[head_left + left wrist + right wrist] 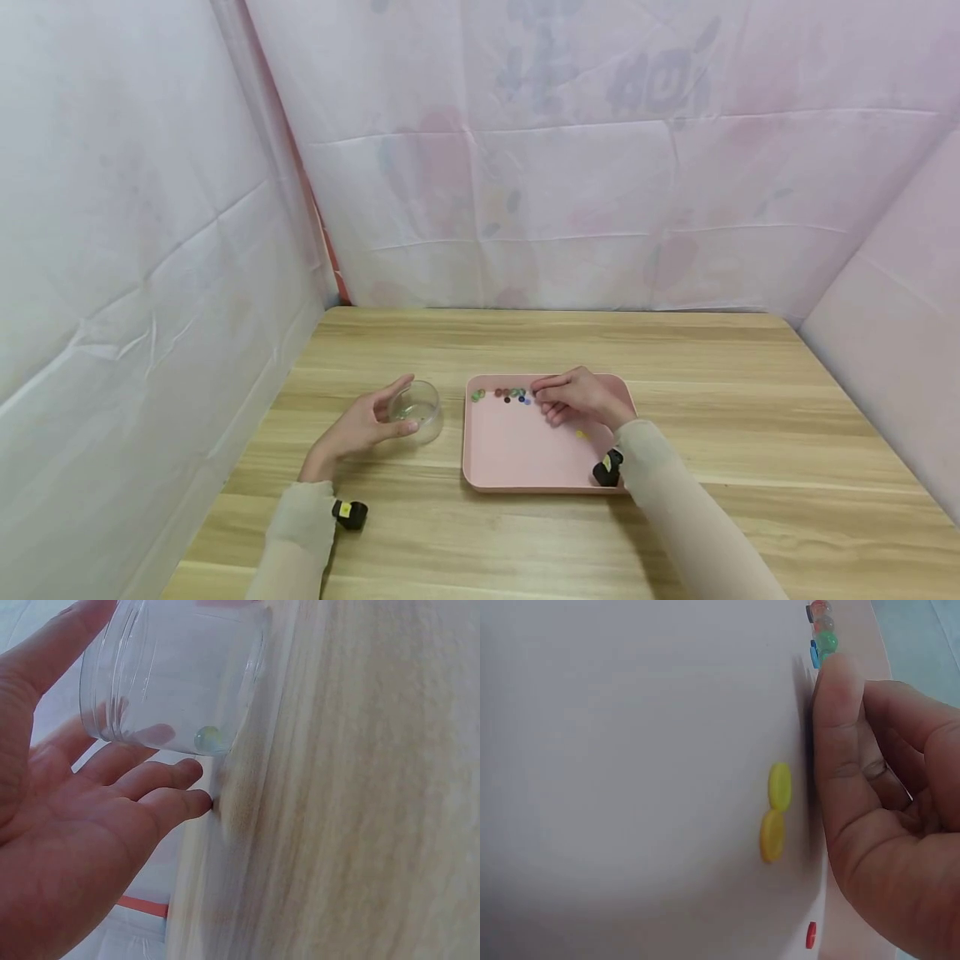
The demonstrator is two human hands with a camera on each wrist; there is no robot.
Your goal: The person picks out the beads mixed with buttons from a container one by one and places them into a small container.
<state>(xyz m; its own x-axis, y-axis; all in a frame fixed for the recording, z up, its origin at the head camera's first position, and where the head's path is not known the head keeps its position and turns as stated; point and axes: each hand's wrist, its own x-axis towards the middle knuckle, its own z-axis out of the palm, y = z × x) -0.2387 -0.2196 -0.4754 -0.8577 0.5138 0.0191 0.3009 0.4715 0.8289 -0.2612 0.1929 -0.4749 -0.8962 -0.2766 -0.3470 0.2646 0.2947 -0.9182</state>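
Observation:
My left hand [369, 423] holds a clear round jar [427, 425] on the table, thumb on the near side and fingers at the far side. One greenish glass marble [208, 739] shows inside it in the left wrist view. Over the back of a pink tray [517, 467], my right hand [576, 397] reaches down with bent fingers, its fingertips right at a row of glass marbles [826, 640]. I cannot tell whether a marble is between those fingertips. Beside the marbles lie small dark and blue discs [521, 399].
Near my right palm are yellow discs [779, 787], with a red disc [811, 935] farther along. Two green marbles [477, 395] sit in the tray's back left corner. The wooden table [405, 533] is bordered by pale hanging sheets [555, 183] at the back and sides.

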